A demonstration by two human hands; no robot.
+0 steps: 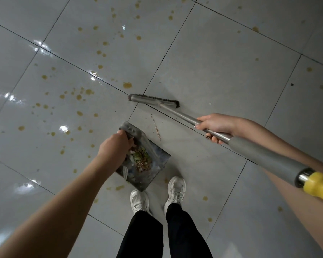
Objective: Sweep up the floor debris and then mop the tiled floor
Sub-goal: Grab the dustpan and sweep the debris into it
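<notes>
A metal dustpan (157, 164) stands on the grey tiled floor (222, 67) just ahead of my feet, holding a heap of green, brown and white debris (141, 159). My left hand (116, 146) grips the dustpan's handle at its upper left. A broom with a silver head and dark bristles (153, 100) rests on the floor beyond the pan. My right hand (215, 125) grips its metal shaft (177, 112); the grey and yellow upper handle (317, 185) runs back to the lower right. A thin line of brown crumbs (157, 129) lies between pan and broom.
Many yellow-brown splatter spots (127, 85) dot the tiles, thickest to the left and far ahead. My white shoes (175, 190) and black trouser legs stand right behind the dustpan. Glossy light reflections show on the left tiles.
</notes>
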